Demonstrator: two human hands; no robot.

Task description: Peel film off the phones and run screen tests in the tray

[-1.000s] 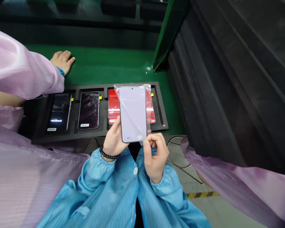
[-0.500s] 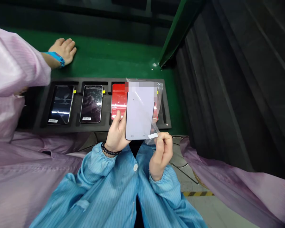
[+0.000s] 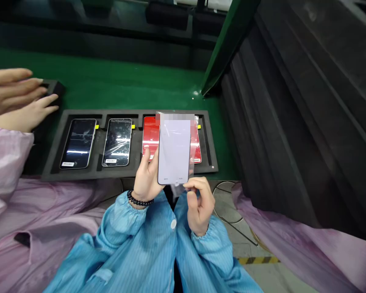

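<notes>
Showing pale, lit, dark-edged phone [image 3: 174, 152], gripped in left hand [image 3: 145, 181]; right hand [image 3: 200, 203] at lower corner, its grip unclear.

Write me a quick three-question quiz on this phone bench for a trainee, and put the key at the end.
1. Which hand holds the phone with the white screen?
2. True or false: the black bracelet is on the person's left wrist.
3. Fill in the number: ___ yellow tabs show along the tray.

Key:
1. The left hand.
2. True.
3. Three.
</notes>
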